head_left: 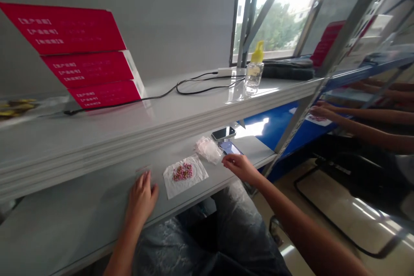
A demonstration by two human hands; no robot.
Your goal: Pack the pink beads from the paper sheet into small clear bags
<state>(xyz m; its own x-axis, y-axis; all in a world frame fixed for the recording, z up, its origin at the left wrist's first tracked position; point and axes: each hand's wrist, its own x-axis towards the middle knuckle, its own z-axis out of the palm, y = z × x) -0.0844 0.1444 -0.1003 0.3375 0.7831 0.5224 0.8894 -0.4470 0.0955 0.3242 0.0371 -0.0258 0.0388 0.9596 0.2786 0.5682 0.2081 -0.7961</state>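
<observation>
Your left hand (141, 196) lies flat on the grey table (80, 220), just beside a white sheet (171, 185) heaped with small pink and gold beads (183, 171). Your right hand (238, 166) hovers near a crumpled clear bag (208, 149) and a purple card (230, 147). A dark phone (224, 133) lies just behind them. On the shelf above stand red boxes (87, 58) and a yellow-capped bottle (254, 69).

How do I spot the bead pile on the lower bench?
Start at the grey lower worktop under the long pale shelf. Between the person's left hand and right hand lies a white square sheet; the small heap of pink and gold beads sits at its centre. The crumpled clear plastic bag beside it is colourless; the heap alone is speckled pink.
</observation>
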